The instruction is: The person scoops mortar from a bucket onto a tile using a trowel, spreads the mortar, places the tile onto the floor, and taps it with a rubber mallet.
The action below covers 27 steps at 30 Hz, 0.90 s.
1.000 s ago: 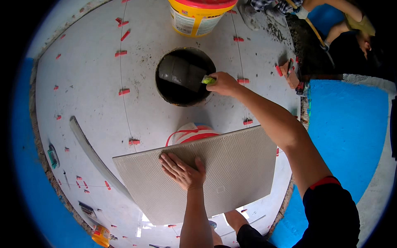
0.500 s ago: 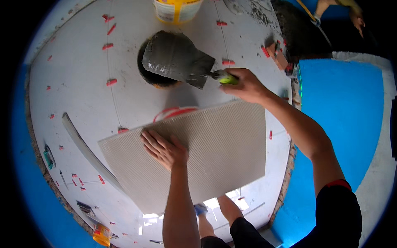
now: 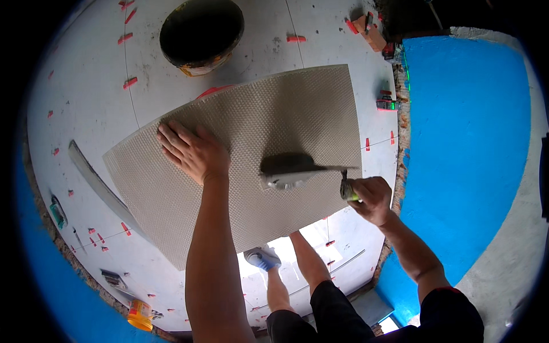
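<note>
My left hand (image 3: 194, 151) lies flat, fingers stretched, on the ridged back of a large beige tile (image 3: 240, 211) near its upper left edge. The tile leans in front of me. My right hand (image 3: 373, 200) grips the green handle of a trowel (image 3: 289, 179), whose blade is seen nearly edge-on over the tile's right half. Grey mortar shows on the blade, beside a dark patch or shadow. Whether blade and tile touch, I cannot tell. Beyond the tile's far edge stands a dark, mortar-stained bucket (image 3: 197, 70). Part of a red object (image 3: 214, 91) peeks out behind that edge.
Red tile clips (image 3: 130, 83) dot the joints of the pale tiled floor (image 3: 68, 114). A long strip (image 3: 97, 180) lies at left, a small orange-yellow bucket (image 3: 140, 315) lower left. Upper right are a brick (image 3: 372, 35) and a small device with green light (image 3: 388, 104), by blue flooring (image 3: 463, 160).
My right hand has brought the mortar-loaded trowel from over the bucket down to the tile and tilted it. The left hand stays on the tile. The view has shifted, losing the yellow bucket.
</note>
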Tool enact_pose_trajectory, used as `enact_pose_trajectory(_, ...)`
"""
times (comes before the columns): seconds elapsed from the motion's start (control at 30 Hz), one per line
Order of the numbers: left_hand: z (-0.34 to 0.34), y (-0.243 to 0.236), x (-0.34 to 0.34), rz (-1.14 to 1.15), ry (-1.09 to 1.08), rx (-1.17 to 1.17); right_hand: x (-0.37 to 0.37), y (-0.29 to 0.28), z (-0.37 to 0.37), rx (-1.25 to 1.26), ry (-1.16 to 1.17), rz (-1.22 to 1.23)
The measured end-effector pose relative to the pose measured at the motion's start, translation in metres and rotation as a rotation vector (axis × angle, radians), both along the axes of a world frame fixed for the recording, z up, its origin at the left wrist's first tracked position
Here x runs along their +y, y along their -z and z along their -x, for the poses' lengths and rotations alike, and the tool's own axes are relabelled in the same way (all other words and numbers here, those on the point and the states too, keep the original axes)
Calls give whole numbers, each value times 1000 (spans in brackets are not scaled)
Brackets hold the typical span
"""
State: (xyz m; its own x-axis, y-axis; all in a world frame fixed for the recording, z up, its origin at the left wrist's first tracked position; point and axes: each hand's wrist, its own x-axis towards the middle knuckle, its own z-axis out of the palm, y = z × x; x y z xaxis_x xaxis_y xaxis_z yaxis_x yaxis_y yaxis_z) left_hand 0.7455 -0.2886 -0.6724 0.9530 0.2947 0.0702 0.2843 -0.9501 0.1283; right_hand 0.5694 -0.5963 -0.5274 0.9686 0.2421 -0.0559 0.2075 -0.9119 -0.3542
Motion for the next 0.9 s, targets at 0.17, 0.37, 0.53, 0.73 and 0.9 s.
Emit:
enact_pose_trajectory(0.17,2,3,-1,-16,36,-58,-1,22,61,1,98,-179)
enact_pose_trajectory(0.37,2,1,-3,-17,7,-29,12,20,51,201,110,-16)
enact_pose_trajectory(0.53,-5,-2,-6,10,-6,-16,3,14,43,618,176,39)
enact_pose_trajectory(0.73,-5,-11,-1,48,-19,60,-4,-29,-65,921,338,-324)
enact_pose_trajectory(0.9,-8,-17,-1,118,-28,124,37,-25,-253,785,179,-295)
